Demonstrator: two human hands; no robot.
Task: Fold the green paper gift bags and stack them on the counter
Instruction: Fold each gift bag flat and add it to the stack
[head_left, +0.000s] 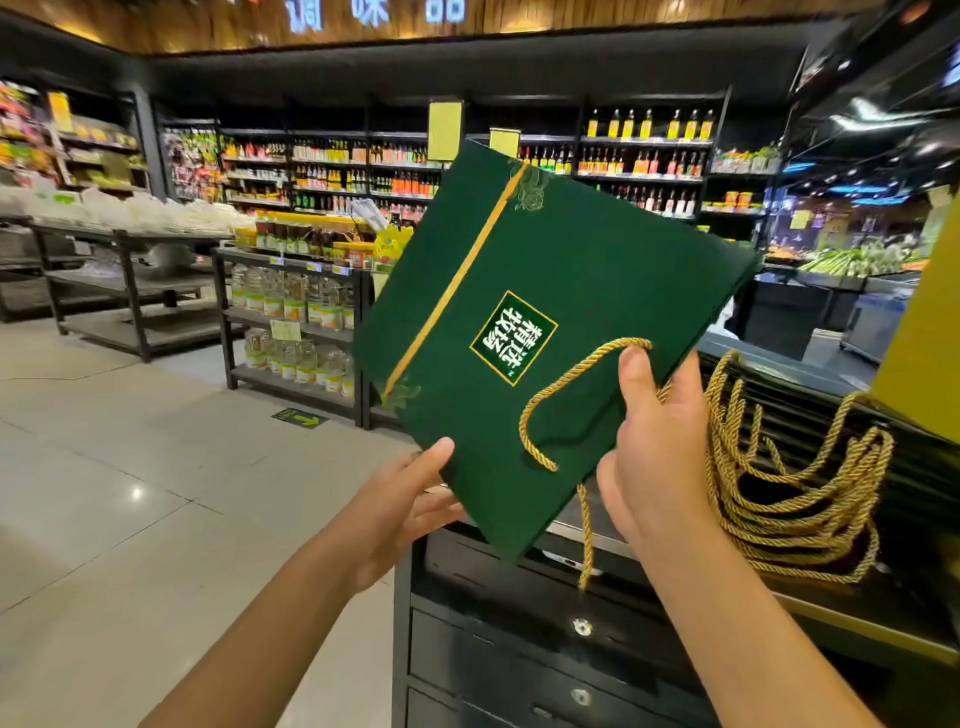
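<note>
Already folded flat, the green bag (545, 270) is in the air, the left hand (400, 499) at 7 o'clock and the right hand (654, 452) at 5 each holding it in a pinching grip, not yet laid on the pile of folded bags (810, 493) on the table (493, 597) at 4 o'clock.

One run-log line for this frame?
green bag: flat, raised | left hand: pinches its corner | right hand: grips its top | stack: on counter
</note>
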